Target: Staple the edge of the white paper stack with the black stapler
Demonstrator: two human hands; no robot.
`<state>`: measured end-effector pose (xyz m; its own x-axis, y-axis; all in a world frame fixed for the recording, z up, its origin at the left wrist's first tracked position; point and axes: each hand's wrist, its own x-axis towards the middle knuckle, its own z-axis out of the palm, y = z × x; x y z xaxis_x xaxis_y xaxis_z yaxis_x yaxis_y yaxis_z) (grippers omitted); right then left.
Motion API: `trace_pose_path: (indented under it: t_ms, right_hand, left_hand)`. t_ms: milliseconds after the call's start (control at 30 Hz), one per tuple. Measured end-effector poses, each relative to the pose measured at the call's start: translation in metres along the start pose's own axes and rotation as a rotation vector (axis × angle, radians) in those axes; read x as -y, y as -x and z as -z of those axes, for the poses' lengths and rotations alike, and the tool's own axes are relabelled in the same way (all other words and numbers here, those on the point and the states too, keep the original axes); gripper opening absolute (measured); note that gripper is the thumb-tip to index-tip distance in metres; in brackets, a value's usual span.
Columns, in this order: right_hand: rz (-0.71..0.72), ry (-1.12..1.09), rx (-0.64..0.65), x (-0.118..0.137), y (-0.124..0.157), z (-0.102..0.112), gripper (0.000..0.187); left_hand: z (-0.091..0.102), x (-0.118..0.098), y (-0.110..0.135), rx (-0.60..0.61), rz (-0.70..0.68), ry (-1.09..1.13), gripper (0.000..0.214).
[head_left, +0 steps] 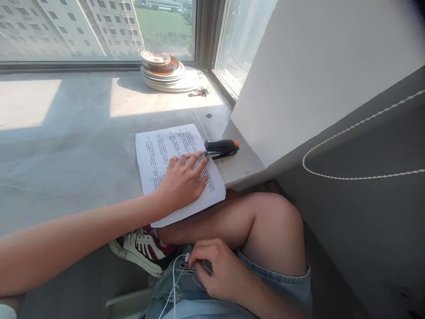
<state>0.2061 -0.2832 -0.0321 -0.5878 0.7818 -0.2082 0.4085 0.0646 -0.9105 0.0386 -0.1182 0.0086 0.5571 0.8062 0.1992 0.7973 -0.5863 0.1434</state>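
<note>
My left hand point(184, 181) lies flat on a printed sheet of paper point(159, 153), fingers stretched out toward a black stapler point(222, 148) with an orange end. The fingertips nearly touch the stapler's nose at the paper's right edge. The paper rests on a grey windowsill ledge point(83, 141) and overhangs its front edge. My right hand point(217, 270) rests on my lap with fingers curled over a dark flat object, probably a phone, with a white earphone cable point(174, 279) running from it.
A stack of patterned plates point(163, 71) stands at the back by the window, with a bunch of keys point(199, 92) beside it. A white wall point(315, 66) rises on the right. My bent knee point(265, 221) and a sneaker point(142, 248) are below the ledge.
</note>
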Motion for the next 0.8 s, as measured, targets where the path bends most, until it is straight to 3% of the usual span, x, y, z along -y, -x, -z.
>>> trace_pose_path:
  t_ms: [100, 233, 333, 467, 567, 667, 733, 800]
  right_hand:
    - [-0.043, 0.04, 0.205, -0.004, 0.002, -0.009, 0.026]
    - [-0.156, 0.228, 0.112, -0.016, -0.007, -0.035, 0.027]
    - [-0.121, 0.311, 0.18, -0.022, -0.021, -0.061, 0.03]
    - [-0.08, 0.401, 0.256, -0.026, -0.031, -0.082, 0.016]
    - [0.074, 0.448, 0.293, -0.027, -0.025, -0.07, 0.025]
    - [0.26, 0.443, 0.331, -0.024, -0.005, -0.036, 0.032]
    - [0.302, 0.399, 0.365, -0.016, 0.012, -0.009, 0.032]
    - [0.208, 0.322, 0.38, -0.003, 0.028, 0.016, 0.037]
  left_hand:
    - [-0.001, 0.0, 0.0, 0.003, -0.001, -0.004, 0.051]
    - [-0.001, 0.0, 0.0, 0.012, 0.004, 0.008, 0.053]
    - [-0.001, 0.0, 0.0, 0.021, 0.011, 0.036, 0.057]
    - [0.0, 0.0, -0.001, 0.025, 0.015, 0.04, 0.058]
    - [0.0, 0.0, 0.0, 0.019, 0.006, 0.02, 0.054]
    - [-0.001, 0.001, 0.001, 0.013, -0.01, -0.016, 0.051]
    - [-0.003, 0.002, 0.001, 0.008, -0.013, -0.029, 0.051]
    - [-0.004, 0.002, 0.001, -0.001, -0.009, -0.029, 0.051]
